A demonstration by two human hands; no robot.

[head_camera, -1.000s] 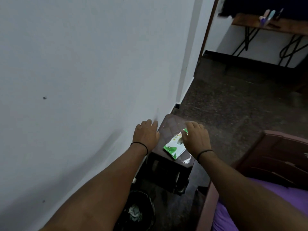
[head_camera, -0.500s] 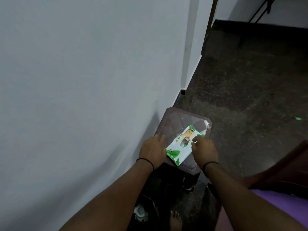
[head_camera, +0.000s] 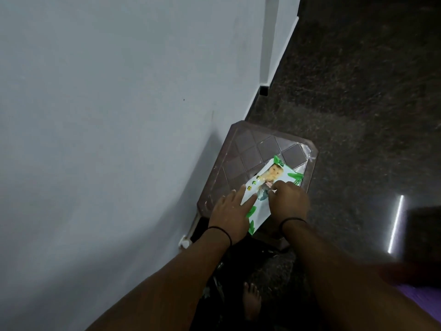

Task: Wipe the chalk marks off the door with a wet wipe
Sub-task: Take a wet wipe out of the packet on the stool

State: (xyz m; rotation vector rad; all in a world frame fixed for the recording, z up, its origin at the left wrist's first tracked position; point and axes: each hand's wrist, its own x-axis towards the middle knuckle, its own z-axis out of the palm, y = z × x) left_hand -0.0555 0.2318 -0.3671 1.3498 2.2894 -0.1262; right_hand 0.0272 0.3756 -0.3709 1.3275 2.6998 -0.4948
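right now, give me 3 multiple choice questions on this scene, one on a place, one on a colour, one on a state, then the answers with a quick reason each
1. Where does the wipes pack lie?
A. on the brown stool
B. on the floor
C. on a shelf

2. What colours is the pack?
A. red and black
B. white and green
C. plain blue

3. What is the left hand doing?
A. hanging idle
B. gripping the stool leg
C. pressing the pack with straight fingers

Answers:
1 A, the pack rests on the brown stool beside the wall.
2 B, white wrapper with green leaves.
3 C, its fingers lie flat on the pack while the right hand pinches at the pack's opening.
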